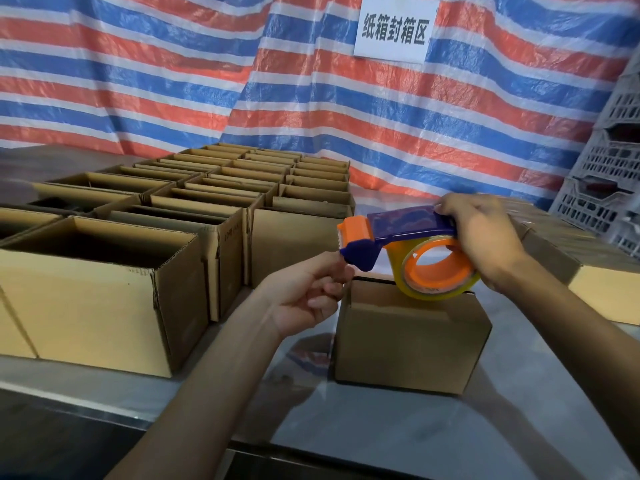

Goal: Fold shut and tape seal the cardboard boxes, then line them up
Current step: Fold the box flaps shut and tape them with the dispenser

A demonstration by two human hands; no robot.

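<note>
on the counter (526,403), below the hands: sealing a box
rows of open boxes (104,289) stand left of the hands; the small box (412,337) sits right under them. right hand (481,237) grips the tape dispenser (408,225) above it, and left hand (308,292) pinches the tape (415,292) end by its nose.

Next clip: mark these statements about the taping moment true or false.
1. The right hand grips the tape dispenser. True.
2. The left hand lies flat on the small box. False: its fingers pinch the clear tape drawn from the dispenser.
3. The boxes at left stand open. True.
4. The small box's top flaps stand upright. False: they are folded shut.
</note>
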